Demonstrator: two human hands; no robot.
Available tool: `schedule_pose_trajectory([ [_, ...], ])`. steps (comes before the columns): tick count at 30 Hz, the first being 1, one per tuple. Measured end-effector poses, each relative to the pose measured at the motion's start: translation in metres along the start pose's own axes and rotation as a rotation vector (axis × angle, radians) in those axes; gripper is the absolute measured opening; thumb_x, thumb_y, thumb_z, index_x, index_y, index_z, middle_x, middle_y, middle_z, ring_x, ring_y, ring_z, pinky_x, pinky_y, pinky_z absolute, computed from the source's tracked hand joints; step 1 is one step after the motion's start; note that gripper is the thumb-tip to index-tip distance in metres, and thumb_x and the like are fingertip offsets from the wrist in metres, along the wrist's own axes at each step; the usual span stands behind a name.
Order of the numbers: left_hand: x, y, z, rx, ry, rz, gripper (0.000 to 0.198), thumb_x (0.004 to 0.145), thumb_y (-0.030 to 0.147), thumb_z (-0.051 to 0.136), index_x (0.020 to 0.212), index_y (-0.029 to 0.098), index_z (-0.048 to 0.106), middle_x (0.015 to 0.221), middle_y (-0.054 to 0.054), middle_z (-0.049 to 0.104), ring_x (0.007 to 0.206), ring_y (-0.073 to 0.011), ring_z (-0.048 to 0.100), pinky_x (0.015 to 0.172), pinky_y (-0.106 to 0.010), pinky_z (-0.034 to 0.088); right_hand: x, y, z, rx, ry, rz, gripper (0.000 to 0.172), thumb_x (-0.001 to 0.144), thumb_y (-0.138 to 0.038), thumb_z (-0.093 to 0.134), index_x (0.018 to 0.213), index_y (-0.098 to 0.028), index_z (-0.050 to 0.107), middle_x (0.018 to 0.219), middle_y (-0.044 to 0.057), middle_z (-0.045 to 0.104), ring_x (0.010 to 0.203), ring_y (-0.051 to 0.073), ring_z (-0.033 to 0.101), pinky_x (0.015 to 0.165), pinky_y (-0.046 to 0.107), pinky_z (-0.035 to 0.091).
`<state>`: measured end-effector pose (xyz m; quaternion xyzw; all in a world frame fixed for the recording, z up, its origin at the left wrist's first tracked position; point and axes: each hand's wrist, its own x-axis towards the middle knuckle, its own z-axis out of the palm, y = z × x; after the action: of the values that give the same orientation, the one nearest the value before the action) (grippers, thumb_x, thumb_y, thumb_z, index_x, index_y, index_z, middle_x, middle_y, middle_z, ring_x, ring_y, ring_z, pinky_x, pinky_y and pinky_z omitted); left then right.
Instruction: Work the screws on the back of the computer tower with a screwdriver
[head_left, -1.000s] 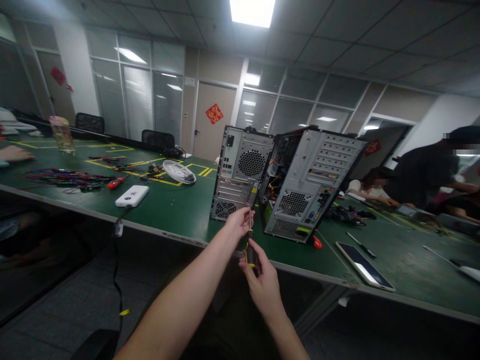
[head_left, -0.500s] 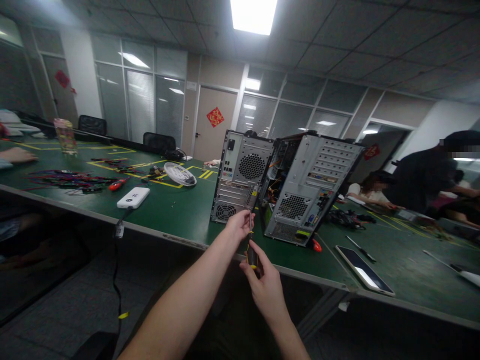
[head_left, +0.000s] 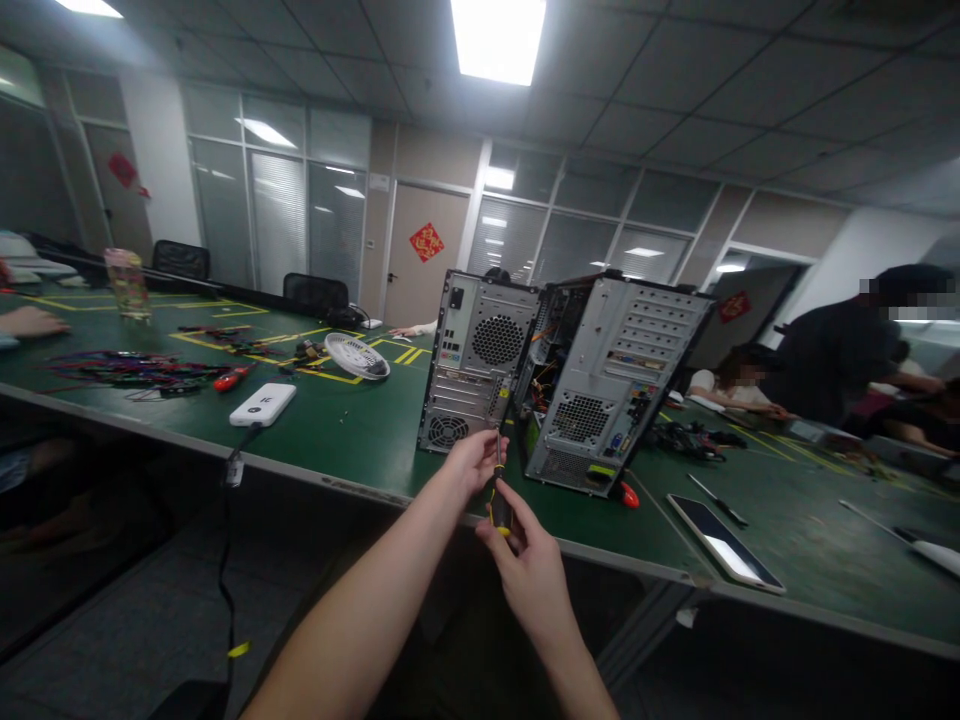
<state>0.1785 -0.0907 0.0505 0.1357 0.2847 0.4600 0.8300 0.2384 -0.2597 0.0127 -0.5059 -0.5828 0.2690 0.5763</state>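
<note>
1. Two hands share one screwdriver (head_left: 499, 500), held above the worktop (head_left: 352, 430) edge.
2. Right hand (head_left: 529, 570) fingers wrap its handle.
3. Left hand (head_left: 471, 460) fingers pinch the shaft, seemingly, before the left case (head_left: 476, 365).

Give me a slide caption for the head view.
Both hands hold a screwdriver upright before two computer cases on a green table.

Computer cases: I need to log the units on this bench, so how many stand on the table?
2. One case stands closed just beyond the hands; the second case stands at its right, side open, tilted. Others may be hidden behind them.
</note>
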Motion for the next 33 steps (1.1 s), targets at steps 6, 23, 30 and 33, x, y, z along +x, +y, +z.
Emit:
schedule_pose_trajectory([
  [6, -0.01, 0.0, -0.006, 0.019, -0.074, 0.023, 0.013, 0.096, 0.002, 0.063, 0.087, 0.009, 0.071, 0.07, -0.007, 0.071, 0.056, -0.01, 0.064, 0.058, -0.018, 0.055, 0.002, -0.003, -0.001, -0.029, -0.002, -0.034, 0.066, 0.091, -0.045, 0.079, 0.149, -0.017, 0.069, 0.145, 0.016, 0.074, 0.126, 0.032, 0.075, 0.106, 0.044, 0.063],
  [23, -0.018, -0.006, -0.023, 0.111, -0.263, 0.114, 0.018, 0.097, 0.0, 0.062, 0.089, 0.006, 0.078, 0.076, -0.008, 0.074, 0.064, -0.0088, 0.067, 0.066, -0.018, 0.056, 0.006, -0.019, -0.015, -0.279, -0.088, -0.107, 0.056, 0.097, -0.041, 0.073, 0.149, -0.022, 0.07, 0.144, 0.013, 0.074, 0.128, 0.032, 0.073, 0.109, 0.047, 0.06],
  [30, -0.017, -0.011, -0.024, 0.16, -0.244, 0.142, 0.013, 0.095, 0.003, 0.068, 0.09, 0.007, 0.079, 0.077, -0.007, 0.073, 0.063, -0.008, 0.066, 0.063, -0.016, 0.053, 0.003, -0.017, -0.019, -0.467, -0.122, -0.16, 0.053, 0.1, -0.038, 0.069, 0.152, -0.026, 0.068, 0.137, 0.013, 0.077, 0.124, 0.033, 0.074, 0.109, 0.05, 0.058],
  [33, -0.014, -0.014, -0.026, 0.175, -0.239, 0.156, 0.006, 0.092, 0.005, 0.075, 0.091, 0.008, 0.079, 0.078, -0.007, 0.074, 0.063, -0.0085, 0.065, 0.062, -0.017, 0.052, 0.002, -0.015, -0.021, -0.481, -0.14, -0.192, 0.05, 0.101, -0.036, 0.068, 0.151, -0.029, 0.067, 0.131, 0.011, 0.078, 0.117, 0.031, 0.075, 0.106, 0.047, 0.059],
])
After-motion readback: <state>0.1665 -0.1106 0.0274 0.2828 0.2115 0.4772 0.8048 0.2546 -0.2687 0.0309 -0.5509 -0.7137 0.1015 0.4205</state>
